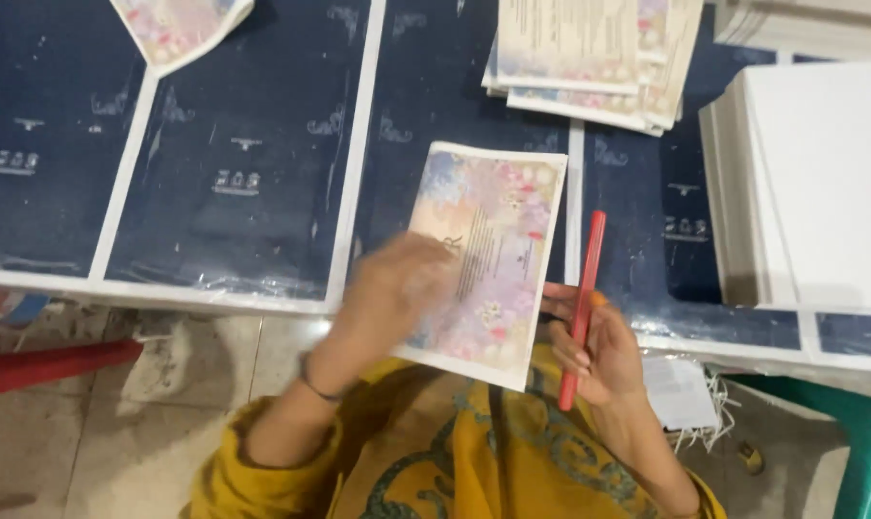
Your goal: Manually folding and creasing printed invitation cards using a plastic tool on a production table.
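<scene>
A floral printed card (493, 240) with pastel flowers and dark text lies tilted at the near edge of the dark blue table covering (234, 125). My left hand (387, 298), blurred by motion, rests on the card's left side with its fingers spread. My right hand (594, 351) holds a thin red stick (583, 303) upright just right of the card, and its fingertips touch the card's lower right edge.
A fanned stack of similar floral cards (589, 58) lies at the back. A thick pile of white sheets (801, 183) stands at the right. Another floral card (181, 24) is at the back left. Floor tiles and a green chair (868, 442) lie below the table edge.
</scene>
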